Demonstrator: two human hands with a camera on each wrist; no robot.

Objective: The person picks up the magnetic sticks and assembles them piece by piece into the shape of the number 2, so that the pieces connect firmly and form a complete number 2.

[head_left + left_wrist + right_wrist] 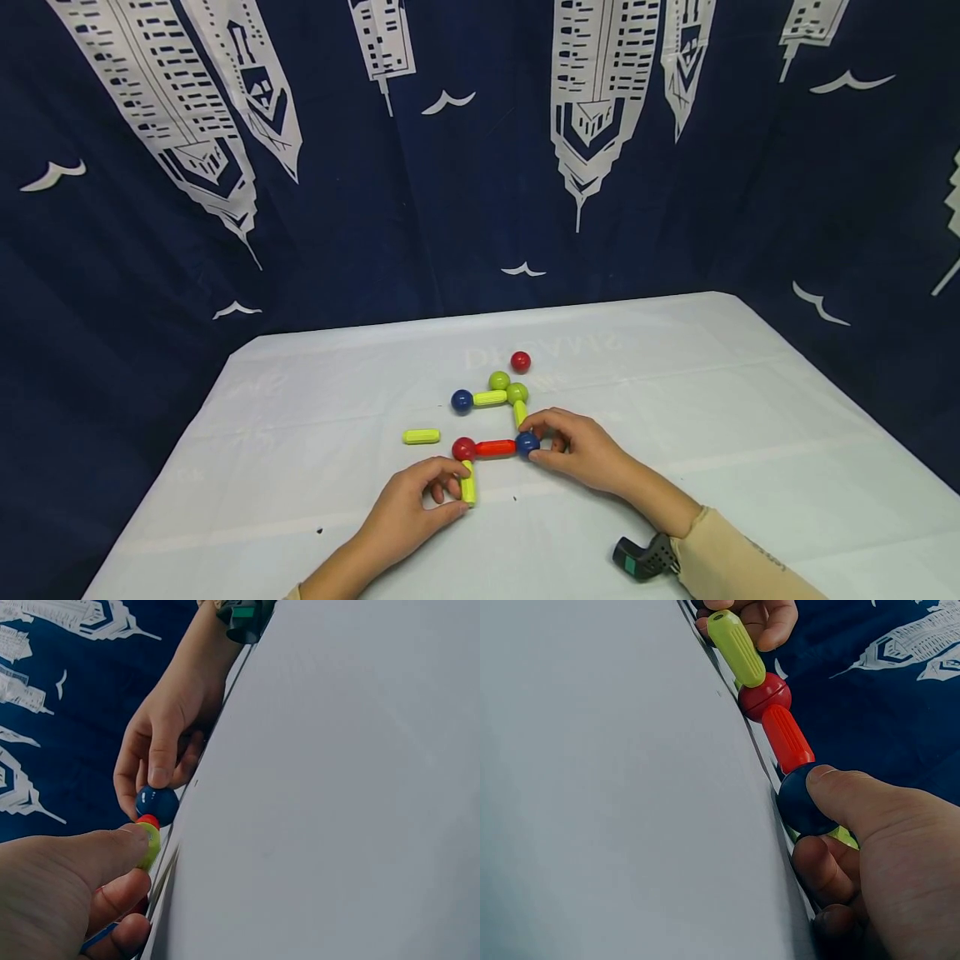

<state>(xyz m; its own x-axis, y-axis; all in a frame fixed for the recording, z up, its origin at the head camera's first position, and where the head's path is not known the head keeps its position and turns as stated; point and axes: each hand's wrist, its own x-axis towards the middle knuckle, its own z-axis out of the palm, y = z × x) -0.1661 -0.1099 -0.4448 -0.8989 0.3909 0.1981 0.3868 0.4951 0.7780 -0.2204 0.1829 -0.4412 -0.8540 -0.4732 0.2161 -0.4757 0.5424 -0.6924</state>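
Observation:
My left hand [412,504] pinches a ribbed yellow-green toy rod [468,483] between thumb and fingers. The far end of that rod meets a red ball [464,449]. From there a red rod [496,449] runs across to a dark blue ball [527,442], which my right hand [588,450] grips with thumb and fingertips. In the right wrist view, the blue ball [804,802], red rod [787,739] and red ball [765,697] form a line. Behind the gripped ball, another yellow-green rod [520,412] leads up to a green ball [517,393].
A second green ball [498,381] sits beside the first. A yellow-green rod [491,398] reaches left to another blue ball [462,402]. Lying apart are a red ball [521,362] and a yellow-green rod [422,436]. A white cloth covers the table [315,400]; a dark blue curtain [465,200] hangs behind.

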